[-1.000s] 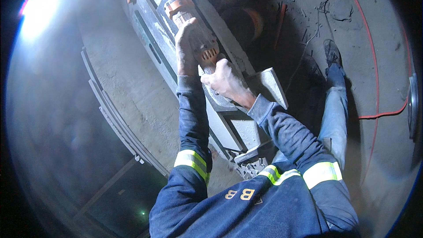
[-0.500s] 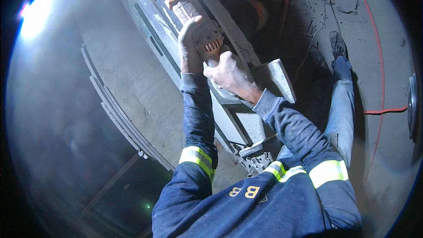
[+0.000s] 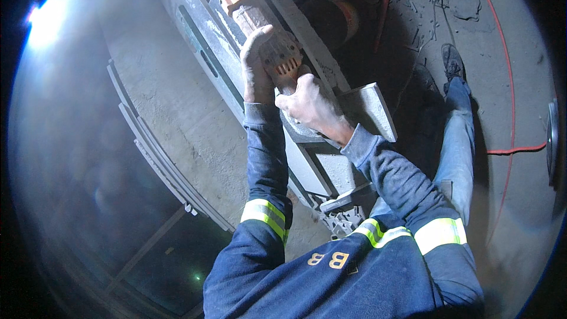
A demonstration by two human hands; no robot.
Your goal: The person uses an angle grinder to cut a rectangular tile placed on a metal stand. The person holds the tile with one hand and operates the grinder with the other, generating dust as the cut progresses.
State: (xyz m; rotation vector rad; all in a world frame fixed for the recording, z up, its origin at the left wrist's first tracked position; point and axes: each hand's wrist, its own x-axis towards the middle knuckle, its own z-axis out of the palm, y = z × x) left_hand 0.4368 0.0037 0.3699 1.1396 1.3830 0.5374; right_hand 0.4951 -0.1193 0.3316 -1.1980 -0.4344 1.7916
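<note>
Left hand (image 3: 256,65) wraps the angle grinder (image 3: 279,47), fingers mostly hidden | right hand (image 3: 313,103) clenched, fingers curled tight round its rear end | grinder's there, stretched over the dusty grey frame (image 3: 322,53)!

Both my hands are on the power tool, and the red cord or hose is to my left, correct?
Not quite: the red cord or hose is to your right, as the head view shows. Your left hand and right hand are on the power tool.
</note>
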